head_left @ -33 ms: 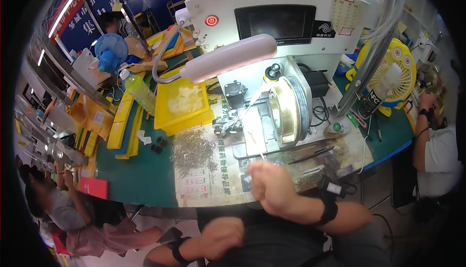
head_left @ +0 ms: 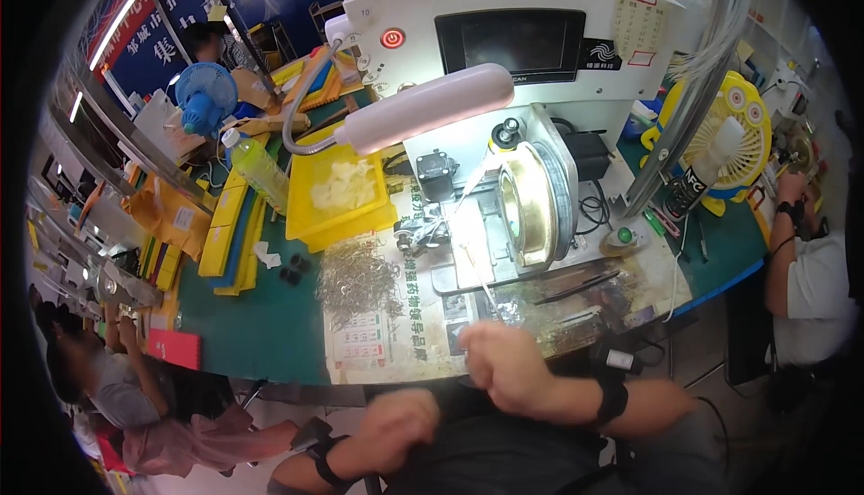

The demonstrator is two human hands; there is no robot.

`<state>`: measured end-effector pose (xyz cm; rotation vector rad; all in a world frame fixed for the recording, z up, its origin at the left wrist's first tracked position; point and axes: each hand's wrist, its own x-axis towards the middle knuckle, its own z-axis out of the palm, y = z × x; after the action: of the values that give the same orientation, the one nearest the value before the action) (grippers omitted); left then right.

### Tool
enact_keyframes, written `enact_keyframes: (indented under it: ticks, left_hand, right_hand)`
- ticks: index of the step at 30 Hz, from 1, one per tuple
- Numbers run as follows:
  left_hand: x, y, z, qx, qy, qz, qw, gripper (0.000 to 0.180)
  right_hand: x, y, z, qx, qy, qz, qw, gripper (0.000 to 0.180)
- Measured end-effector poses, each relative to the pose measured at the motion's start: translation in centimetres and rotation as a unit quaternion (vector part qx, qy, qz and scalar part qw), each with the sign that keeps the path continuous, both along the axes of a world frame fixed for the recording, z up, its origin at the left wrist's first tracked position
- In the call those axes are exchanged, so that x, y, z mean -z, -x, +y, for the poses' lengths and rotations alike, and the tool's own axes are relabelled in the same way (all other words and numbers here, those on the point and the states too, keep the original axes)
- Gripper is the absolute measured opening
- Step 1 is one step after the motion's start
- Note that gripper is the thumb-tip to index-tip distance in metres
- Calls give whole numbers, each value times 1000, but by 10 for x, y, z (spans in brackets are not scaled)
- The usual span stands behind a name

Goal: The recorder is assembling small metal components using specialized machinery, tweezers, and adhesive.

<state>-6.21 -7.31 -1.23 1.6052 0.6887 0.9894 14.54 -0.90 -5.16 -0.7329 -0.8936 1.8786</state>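
My right hand (head_left: 506, 362) is closed just past the table's front edge, below the lit machine. A thin whitish strand (head_left: 491, 300) runs from the brightly lit plate down toward its fingers. What those fingers hold, if anything, is too small to name. My left hand (head_left: 402, 421) is curled closed, lower and to the left, in front of my body, slightly blurred, its fingertips hidden. Ahead stands a white machine (head_left: 414, 72) with a spool of gold-coloured wire (head_left: 522, 207) beside the glowing plate. A pile of small wire pieces (head_left: 360, 286) lies left of the plate.
A pink-white lamp (head_left: 427, 108) hangs over the work spot. At left are a yellow tray (head_left: 301, 216) with pale pieces, a green bottle (head_left: 256, 171) and yellow boxes (head_left: 225, 234). Dark tweezers (head_left: 576, 287) lie at right, near a spray can (head_left: 688, 191). People sit on both sides.
My right hand has come down slightly, toward me, and more of the whitish strand shows. My left hand has risen a little and shifted left.
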Motion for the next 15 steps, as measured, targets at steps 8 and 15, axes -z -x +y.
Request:
enact_keyframes:
  ticks: [8,15]
  left_hand:
    - [-6,-58,42,-196,442,-290,826,27]
    - [-10,-13,45,-174,150,-37,973,18]
  right_hand:
    - [0,-15,-40,-263,-17,-214,940,20]
    - [-30,-42,-4,-69,-134,-142,978,37]
